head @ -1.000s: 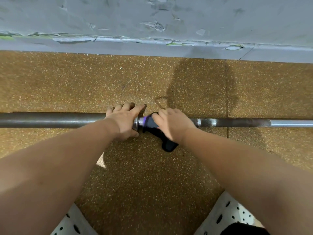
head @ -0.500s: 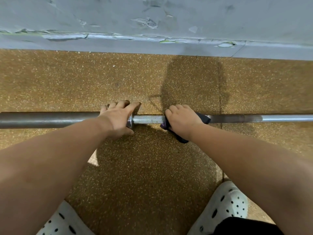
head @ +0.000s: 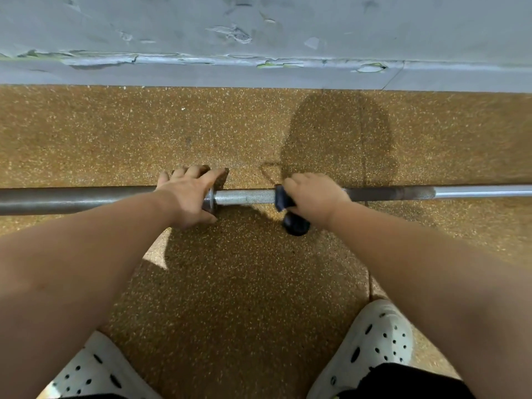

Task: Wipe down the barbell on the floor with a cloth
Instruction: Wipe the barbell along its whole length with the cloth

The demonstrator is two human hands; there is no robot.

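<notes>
A long steel barbell [head: 244, 196] lies across the speckled brown floor from edge to edge, with a thick dark sleeve on the left and a thinner knurled shaft on the right. My left hand [head: 188, 197] grips the sleeve's end at the collar. My right hand [head: 315, 197] is wrapped over the shaft a short way to the right, holding a dark blue cloth [head: 283, 201] around the bar. A bunched end of the cloth hangs below the hand onto the floor.
A grey wall [head: 259, 38] with peeling paint runs along the far side of the floor. My two white perforated clogs, left [head: 92, 372] and right [head: 371, 341], stand near the bottom edge. A darker patch [head: 336, 133] marks the floor behind the bar.
My right hand with the cloth slid right along the shaft, away from the collar, baring a stretch of knurled steel. My left hand stayed at the collar.
</notes>
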